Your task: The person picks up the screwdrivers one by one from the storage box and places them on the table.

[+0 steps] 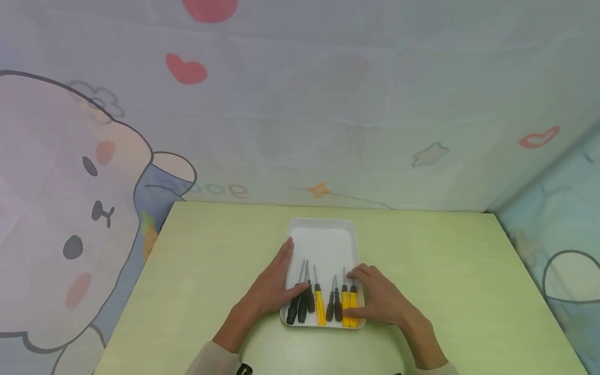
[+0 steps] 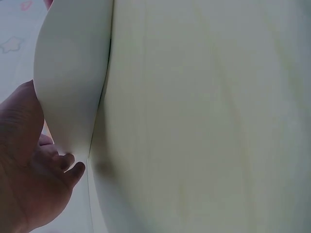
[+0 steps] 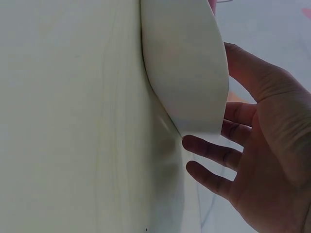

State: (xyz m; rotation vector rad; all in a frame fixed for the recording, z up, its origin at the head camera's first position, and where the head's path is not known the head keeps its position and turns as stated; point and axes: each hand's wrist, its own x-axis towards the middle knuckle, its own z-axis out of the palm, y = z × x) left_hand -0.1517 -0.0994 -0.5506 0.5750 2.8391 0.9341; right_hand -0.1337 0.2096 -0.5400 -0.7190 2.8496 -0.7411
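White, smooth-walled and round-cornered, the tray point(image 1: 323, 239) lies on a pale, faintly streaked table point(image 1: 436, 250), its far part bare and its near part holding a row of screwdrivers point(image 1: 320, 307). They lie side by side with handles towards the person and thin metal shafts pointing away, an order that probably makes each handle easy to reach. The left hand point(image 1: 271, 289) lies along the left wall, its fingers straight and the thumb spread across the rim beside the black handles; the right hand point(image 1: 382, 297) is spread at the opposite wall, thumb and forefinger set apart, both reaching over the rim by the yellow handles. Flanking the tray like this likely keeps it steady and the row tidy, though I cannot tell whether either thumb presses on a tool. Black handles at the left look thick and rounded, the yellow ones slim with dark collars, and the short dark ones between them narrow towards the shaft. Both wrist views show the tray's plain outer wall curving down to the wood-look tabletop. Behind hangs a softly creased, printed cloth point(image 1: 304, 104).
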